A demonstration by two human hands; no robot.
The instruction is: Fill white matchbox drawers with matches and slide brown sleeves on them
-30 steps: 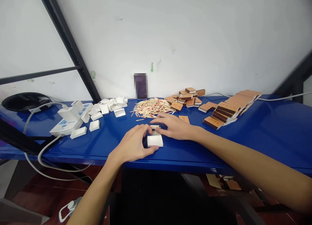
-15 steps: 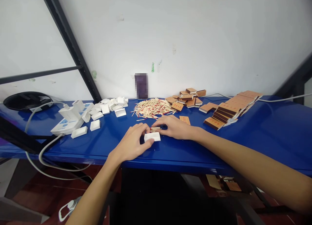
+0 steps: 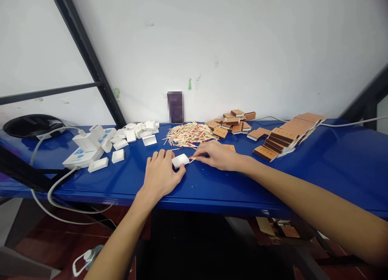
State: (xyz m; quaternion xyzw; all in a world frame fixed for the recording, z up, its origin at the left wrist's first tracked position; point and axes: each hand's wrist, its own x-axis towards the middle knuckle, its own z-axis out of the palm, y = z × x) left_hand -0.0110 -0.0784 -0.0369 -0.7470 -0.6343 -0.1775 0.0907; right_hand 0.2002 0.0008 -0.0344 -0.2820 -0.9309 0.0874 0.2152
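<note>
My left hand (image 3: 159, 172) lies on the blue table (image 3: 333, 170) with thumb and fingers closed round a small white matchbox tray (image 3: 180, 160). My right hand (image 3: 216, 155) is just to its right, fingertips pinched on a few matchsticks (image 3: 193, 158) that point into the tray's open end. Behind both hands spreads a loose pile of matchsticks (image 3: 188, 134). A single orange matchbox sleeve (image 3: 230, 147) lies partly hidden behind my right hand.
Several white inner trays (image 3: 130, 136) and a white power strip with cable (image 3: 81, 154) sit at the left. Orange matchbox sleeves are heaped behind (image 3: 233, 121), and stacked finished matchboxes (image 3: 285, 136) stand at the right. A black dish (image 3: 30, 125) is at far left.
My left hand slid the white tray away from the table's front edge, toward the match pile, and turned it. My right hand's matchsticks have moved to the tray's right end.
</note>
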